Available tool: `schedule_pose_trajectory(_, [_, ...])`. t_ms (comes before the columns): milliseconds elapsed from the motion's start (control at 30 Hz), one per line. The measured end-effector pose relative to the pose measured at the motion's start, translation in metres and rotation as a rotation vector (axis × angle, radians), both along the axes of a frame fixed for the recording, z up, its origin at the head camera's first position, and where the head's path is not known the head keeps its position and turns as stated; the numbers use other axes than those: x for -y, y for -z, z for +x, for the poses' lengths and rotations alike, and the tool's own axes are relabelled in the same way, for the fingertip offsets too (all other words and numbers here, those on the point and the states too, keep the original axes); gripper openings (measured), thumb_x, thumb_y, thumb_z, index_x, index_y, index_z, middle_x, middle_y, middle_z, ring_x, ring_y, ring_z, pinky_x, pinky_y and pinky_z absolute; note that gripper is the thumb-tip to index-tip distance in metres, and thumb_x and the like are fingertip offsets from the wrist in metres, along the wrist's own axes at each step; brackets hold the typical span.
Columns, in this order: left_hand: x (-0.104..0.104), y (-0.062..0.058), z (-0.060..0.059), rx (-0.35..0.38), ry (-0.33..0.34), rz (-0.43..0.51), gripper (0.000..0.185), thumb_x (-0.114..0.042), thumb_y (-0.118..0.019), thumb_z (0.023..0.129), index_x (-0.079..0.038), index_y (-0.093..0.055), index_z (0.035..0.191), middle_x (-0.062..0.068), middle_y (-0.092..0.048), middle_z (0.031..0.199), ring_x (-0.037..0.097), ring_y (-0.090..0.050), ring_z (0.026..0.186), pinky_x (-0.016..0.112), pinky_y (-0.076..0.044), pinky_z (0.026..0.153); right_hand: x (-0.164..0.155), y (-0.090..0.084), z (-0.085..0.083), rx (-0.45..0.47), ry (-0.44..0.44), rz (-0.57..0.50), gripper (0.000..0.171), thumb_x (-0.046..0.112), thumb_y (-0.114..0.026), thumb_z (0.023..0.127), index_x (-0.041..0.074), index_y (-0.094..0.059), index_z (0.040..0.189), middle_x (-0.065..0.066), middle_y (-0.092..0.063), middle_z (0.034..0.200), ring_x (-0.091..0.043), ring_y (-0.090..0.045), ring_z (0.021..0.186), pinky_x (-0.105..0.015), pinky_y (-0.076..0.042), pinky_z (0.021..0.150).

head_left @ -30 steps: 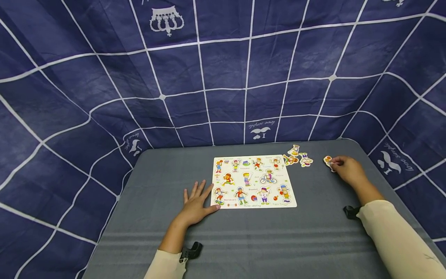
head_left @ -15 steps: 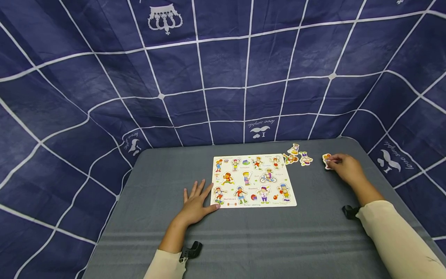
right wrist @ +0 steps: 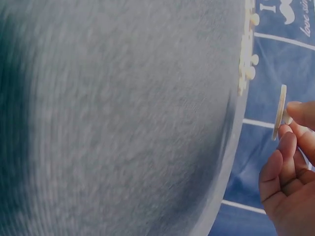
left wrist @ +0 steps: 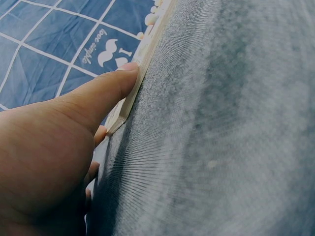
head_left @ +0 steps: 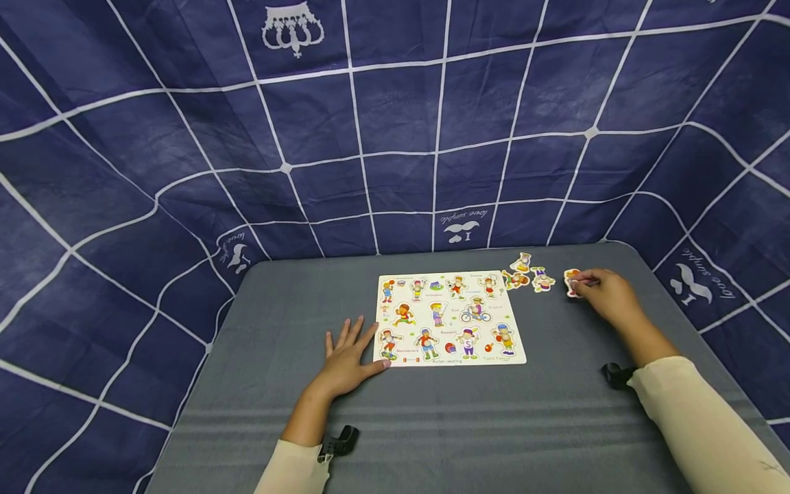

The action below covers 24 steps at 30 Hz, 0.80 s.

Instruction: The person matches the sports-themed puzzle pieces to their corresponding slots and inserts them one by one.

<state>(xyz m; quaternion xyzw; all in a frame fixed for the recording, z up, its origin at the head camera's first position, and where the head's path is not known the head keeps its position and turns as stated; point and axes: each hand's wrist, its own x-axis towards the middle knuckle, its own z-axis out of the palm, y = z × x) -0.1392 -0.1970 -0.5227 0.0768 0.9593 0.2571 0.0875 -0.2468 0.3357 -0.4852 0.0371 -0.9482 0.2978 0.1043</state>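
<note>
Grey felt-like table (head_left: 432,425) fills the lower half of the head view, and a navy cloth backdrop (head_left: 395,137) with white grid lines wraps round behind it on three sides. Dead centre sits the puzzle board (head_left: 449,319), flat on the table. At its nine o'clock the left hand (head_left: 347,360) lies spread and flat, thumb against the board's edge. Out at two o'clock from the board, the right hand (head_left: 607,295) pinches a puzzle piece (head_left: 572,283) by its peg, lifted off the table. Between that piece and the board, three loose pieces (head_left: 529,273) lie clustered.

The left wrist camera shows the thumb (left wrist: 106,91) pressed on the board's wooden side. The right wrist camera catches the held piece (right wrist: 279,112) edge-on, clear of the table, fingertips (right wrist: 295,115) on its peg.
</note>
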Motion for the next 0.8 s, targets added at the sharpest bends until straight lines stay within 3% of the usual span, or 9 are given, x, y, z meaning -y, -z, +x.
schedule_pose_trajectory(367, [0.0,0.0,0.0,-0.005,0.003,-0.006,0.088,-0.066,-0.067,0.087,-0.031,-0.032,0.16,0.008,-0.014,0.172,0.036,0.001,0.16,0.069,0.012,0.12,0.015,-0.006,0.002,-0.011,-0.031,-0.043,0.023,0.023,-0.069,0.095,0.001,-0.074,0.103,-0.017,-0.069,0.093,0.013,-0.048,0.065,-0.02,-0.041,0.059])
schedule_pose_trajectory(800, [0.0,0.0,0.0,-0.002,0.003,-0.005,0.088,-0.066,-0.067,0.087,-0.03,-0.032,0.16,0.008,-0.014,0.172,0.035,0.001,0.16,0.069,0.012,0.12,0.04,-0.016,0.008,-0.043,-0.065,-0.05,0.02,0.02,-0.071,0.094,0.002,-0.074,0.102,-0.015,-0.064,0.094,0.007,-0.048,0.065,-0.021,-0.04,0.057])
